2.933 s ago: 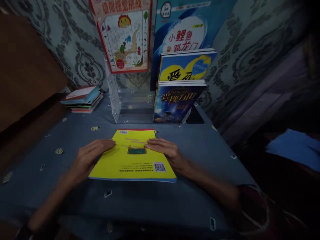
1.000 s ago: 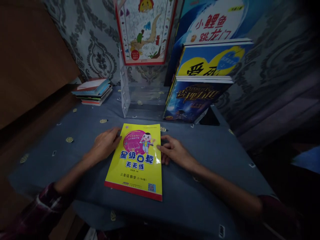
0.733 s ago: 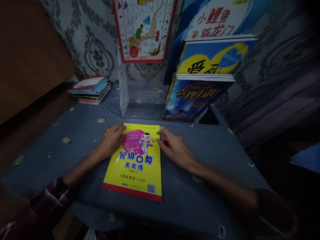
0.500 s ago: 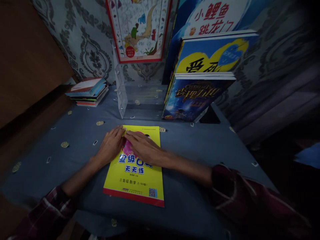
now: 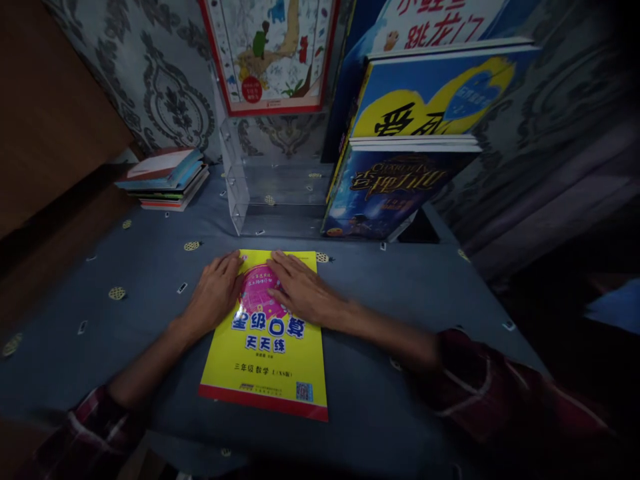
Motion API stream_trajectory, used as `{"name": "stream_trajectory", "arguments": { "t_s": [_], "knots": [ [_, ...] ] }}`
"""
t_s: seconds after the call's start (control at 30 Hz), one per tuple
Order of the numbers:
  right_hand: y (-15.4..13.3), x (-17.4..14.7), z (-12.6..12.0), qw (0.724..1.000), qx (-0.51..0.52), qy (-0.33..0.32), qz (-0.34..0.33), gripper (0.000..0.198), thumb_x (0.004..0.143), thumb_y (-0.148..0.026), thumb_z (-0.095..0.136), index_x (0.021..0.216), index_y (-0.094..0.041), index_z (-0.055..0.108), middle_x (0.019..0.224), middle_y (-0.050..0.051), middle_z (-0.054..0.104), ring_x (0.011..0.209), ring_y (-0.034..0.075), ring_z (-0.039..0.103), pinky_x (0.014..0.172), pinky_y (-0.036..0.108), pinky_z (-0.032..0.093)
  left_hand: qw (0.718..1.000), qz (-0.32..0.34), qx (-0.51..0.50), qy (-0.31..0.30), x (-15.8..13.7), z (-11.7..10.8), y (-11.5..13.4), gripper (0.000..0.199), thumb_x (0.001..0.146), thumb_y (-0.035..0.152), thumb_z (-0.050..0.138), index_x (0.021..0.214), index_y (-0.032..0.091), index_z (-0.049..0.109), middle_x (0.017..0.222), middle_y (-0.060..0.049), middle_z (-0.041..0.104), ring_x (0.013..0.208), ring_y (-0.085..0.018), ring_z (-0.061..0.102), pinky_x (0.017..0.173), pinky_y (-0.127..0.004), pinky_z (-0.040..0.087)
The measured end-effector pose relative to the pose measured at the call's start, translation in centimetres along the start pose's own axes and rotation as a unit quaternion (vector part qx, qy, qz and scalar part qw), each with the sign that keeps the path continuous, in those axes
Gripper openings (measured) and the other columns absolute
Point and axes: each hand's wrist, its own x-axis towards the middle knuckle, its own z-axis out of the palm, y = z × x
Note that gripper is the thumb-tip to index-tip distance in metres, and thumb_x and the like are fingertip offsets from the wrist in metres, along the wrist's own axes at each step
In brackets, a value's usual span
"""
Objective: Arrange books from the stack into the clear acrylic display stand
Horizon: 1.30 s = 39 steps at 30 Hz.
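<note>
So there's a thin yellow paperback workbook with a red bottom strip [image 5: 267,340] lying flat, cover up, near the front-middle of the bench [image 5: 100,333], which has a blue patterned cloth over it. Both hands are flat on its far half: the left hand [image 5: 216,293] rests open on the far-left corner with fingers spread past the edge onto the cloth, and the right hand [image 5: 300,290] lies open, palm down, across the pink circle on the cover. Neither is gripping anything, just pressing.

My guess is that the book's light and floppy, with a glossy cover that'd slide easily on the cloth. It probably bends if lifted by one corner, so I'd grab it by the long side edges or the spine.

Further back, a clear acrylic book stand [image 5: 270,193] sits toward the far edge, holding a dark blue fantasy-cover book [image 5: 390,197] on its right side. A small stack of thin books [image 5: 163,177] lies at the far-left corner.
</note>
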Motion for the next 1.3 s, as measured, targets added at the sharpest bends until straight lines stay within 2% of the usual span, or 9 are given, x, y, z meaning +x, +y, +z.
{"name": "stream_trajectory", "arguments": {
  "t_s": [0.27,0.4,0.57,0.67,0.8,0.97,1.07,1.17,1.3],
  "knots": [
    [3.6,-3.8,-1.7,0.998,0.03,0.034,0.045,0.056,0.106,-0.041,0.044,0.155,-0.013,0.048,0.164,0.018,0.044,0.156,0.032,0.034,0.128,0.059,0.032,1.0,-0.013,0.005,-0.005,0.0,0.0,0.0,0.04,0.106,0.032,0.037,0.134,0.013,0.057,0.147,-0.019,0.062,0.136,-0.032,0.057,0.107,-0.052,0.051],
    [4.5,-4.3,-1.9,0.995,0.059,0.075,0.032,0.05,0.106,-0.033,0.042,0.153,-0.02,0.052,0.157,0.014,0.054,0.152,0.031,0.044,0.126,0.06,0.035,1.0,-0.013,0.013,-0.014,0.0,0.1,-0.1,0.042,0.106,0.033,0.036,0.136,0.012,0.057,0.149,-0.019,0.061,0.139,-0.032,0.055,0.108,-0.052,0.051],
    [4.7,-4.3,-2.0,0.988,0.075,0.13,0.028,0.047,0.102,-0.023,0.046,0.147,-0.02,0.057,0.143,0.014,0.067,0.137,0.032,0.06,0.116,0.06,0.046,0.998,-0.006,0.051,-0.034,0.1,-0.2,-0.2,0.044,0.108,0.033,0.033,0.138,0.012,0.057,0.15,-0.019,0.06,0.145,-0.032,0.05,0.108,-0.052,0.05],
    [4.4,-4.4,-2.2,0.985,0.081,0.152,0.029,0.045,0.1,-0.021,0.049,0.143,-0.022,0.061,0.133,0.013,0.073,0.125,0.031,0.067,0.108,0.056,0.052,0.995,0.027,0.083,-0.043,0.5,-0.5,-0.7,0.044,0.109,0.033,0.032,0.139,0.012,0.058,0.151,-0.018,0.06,0.147,-0.032,0.048,0.11,-0.051,0.048],
    [3.6,-4.9,-2.4,0.98,0.092,0.172,0.039,0.042,0.098,-0.019,0.051,0.137,-0.023,0.066,0.128,0.012,0.075,0.114,0.029,0.071,0.097,0.048,0.057,0.982,0.114,0.135,-0.067,1.9,-1.0,-2.5,0.044,0.11,0.033,0.033,0.14,0.012,0.058,0.152,-0.018,0.058,0.148,-0.033,0.045,0.11,-0.05,0.046],
    [2.7,-5.1,-2.3,0.971,0.138,0.191,0.046,0.035,0.098,-0.017,0.049,0.124,-0.02,0.072,0.105,0.01,0.079,0.087,0.022,0.072,0.08,0.036,0.056,0.958,0.199,0.186,-0.095,3.7,-2.3,-3.8,0.038,0.107,0.024,0.04,0.137,0.012,0.061,0.146,-0.019,0.062,0.141,-0.033,0.051,0.107,-0.048,0.046],
    [2.6,-5.0,-2.3,0.968,0.158,0.191,0.047,0.031,0.098,-0.019,0.05,0.118,-0.019,0.074,0.1,0.009,0.079,0.083,0.021,0.07,0.077,0.034,0.055,0.955,0.194,0.196,-0.106,3.9,-2.8,-2.7,0.033,0.103,0.017,0.046,0.131,0.011,0.062,0.136,-0.021,0.066,0.129,-0.034,0.057,0.1,-0.046,0.049],
    [2.7,-4.9,-2.3,0.966,0.174,0.185,0.052,0.029,0.097,-0.018,0.05,0.112,-0.02,0.075,0.098,0.008,0.079,0.086,0.022,0.071,0.078,0.034,0.054,0.965,0.146,0.188,-0.116,3.4,-2.8,-0.4,0.03,0.1,0.013,0.049,0.126,0.012,0.063,0.132,-0.021,0.066,0.12,-0.033,0.06,0.095,-0.045,0.051],
    [2.9,-4.8,-2.5,0.962,0.196,0.181,0.056,0.028,0.096,-0.015,0.051,0.107,-0.021,0.077,0.099,0.008,0.08,0.093,0.024,0.073,0.082,0.036,0.055,0.975,0.096,0.144,-0.14,2.5,-2.7,3.2,0.036,0.098,0.011,0.052,0.133,0.011,0.057,0.14,-0.02,0.06,0.123,-0.032,0.058,0.099,-0.044,0.051]
  ]
}}
